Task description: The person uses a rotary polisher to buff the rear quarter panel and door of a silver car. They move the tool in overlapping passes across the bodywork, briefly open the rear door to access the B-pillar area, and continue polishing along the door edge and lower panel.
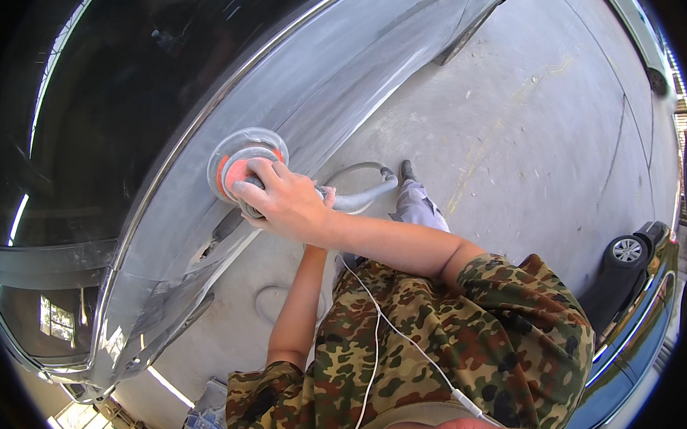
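Observation:
My right hand [287, 203] grips the top of a round orbital sander [238, 169] with a red-orange body and a clear shroud. The sander's disc lies against the dull grey, sanded door panel of a dark car [313, 82]. Behind my right wrist, my left hand [330, 198] is mostly hidden; its visible fingers wrap the grey sander hose [360, 200] close to the tool. Below the sander, the door handle area [219, 235] is dark, with a ragged opening.
A chrome trim strip [198, 114] runs under the dark window glass [111, 110]. The hose loops over the concrete floor [491, 137] near my shoe [407, 170]. Another dark car [637, 362] stands behind at right, a pale car [630, 19] farther off. A white earphone cord [378, 314] hangs over my shirt.

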`<action>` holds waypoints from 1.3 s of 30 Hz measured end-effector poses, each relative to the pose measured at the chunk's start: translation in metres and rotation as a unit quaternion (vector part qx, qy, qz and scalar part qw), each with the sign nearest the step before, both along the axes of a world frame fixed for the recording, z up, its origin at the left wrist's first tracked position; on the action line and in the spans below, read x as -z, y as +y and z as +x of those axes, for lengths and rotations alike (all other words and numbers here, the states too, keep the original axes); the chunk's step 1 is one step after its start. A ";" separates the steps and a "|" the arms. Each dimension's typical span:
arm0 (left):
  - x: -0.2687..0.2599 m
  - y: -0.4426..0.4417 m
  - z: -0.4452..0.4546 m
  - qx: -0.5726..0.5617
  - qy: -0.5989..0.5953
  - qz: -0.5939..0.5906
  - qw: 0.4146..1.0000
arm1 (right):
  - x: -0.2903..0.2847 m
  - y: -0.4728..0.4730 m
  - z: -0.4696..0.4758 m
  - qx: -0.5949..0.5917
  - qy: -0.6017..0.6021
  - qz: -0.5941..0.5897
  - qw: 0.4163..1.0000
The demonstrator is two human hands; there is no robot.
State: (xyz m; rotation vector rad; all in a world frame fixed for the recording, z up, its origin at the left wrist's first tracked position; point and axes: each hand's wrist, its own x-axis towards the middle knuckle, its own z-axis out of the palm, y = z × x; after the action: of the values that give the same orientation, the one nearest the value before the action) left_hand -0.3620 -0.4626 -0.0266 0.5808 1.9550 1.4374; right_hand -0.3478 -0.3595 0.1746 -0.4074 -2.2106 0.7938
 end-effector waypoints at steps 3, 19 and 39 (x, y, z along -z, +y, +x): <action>-0.019 0.019 0.014 -0.024 -0.135 0.092 0.986 | 0.002 0.028 0.012 0.040 0.015 -0.045 0.998; -0.032 0.380 0.116 0.164 0.015 -0.004 0.986 | 0.062 0.403 0.161 0.247 0.077 -0.217 0.941; 0.012 0.337 0.128 0.222 0.463 -0.136 0.847 | 0.084 0.341 0.164 0.102 0.054 -0.120 0.986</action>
State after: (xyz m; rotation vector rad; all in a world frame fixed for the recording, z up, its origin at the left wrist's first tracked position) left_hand -0.2342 -0.1259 -0.0391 1.6840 2.4044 0.5669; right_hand -0.1838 -0.0190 0.0902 -0.6805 -1.9423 0.9481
